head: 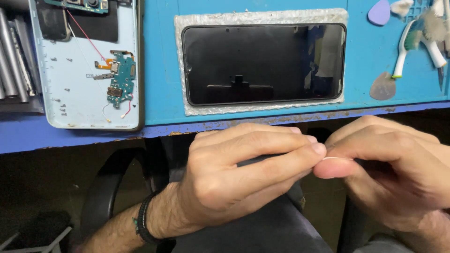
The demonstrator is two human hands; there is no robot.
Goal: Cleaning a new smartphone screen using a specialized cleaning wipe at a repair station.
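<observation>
Fingertips of both hands meet below the front edge of the blue work mat (164, 61) in the head view: the left hand (234, 178) and right hand (398, 173) each pinch an end of a thin white wire (338, 159), held taut between them over the person's lap. Judged from this grip, the strand is best kept short and lightly tensioned, well away from the dark phone screen (263, 63) and the open pale-blue phone back (84, 65).

The left hand (234, 175) is held palm-down below the counter edge, fingers (281, 140) curled and extended rightward. The right hand (393, 168) is positioned opposite, fingers bent inward. The fingertips of both hands are brought together in a pinch.
</observation>
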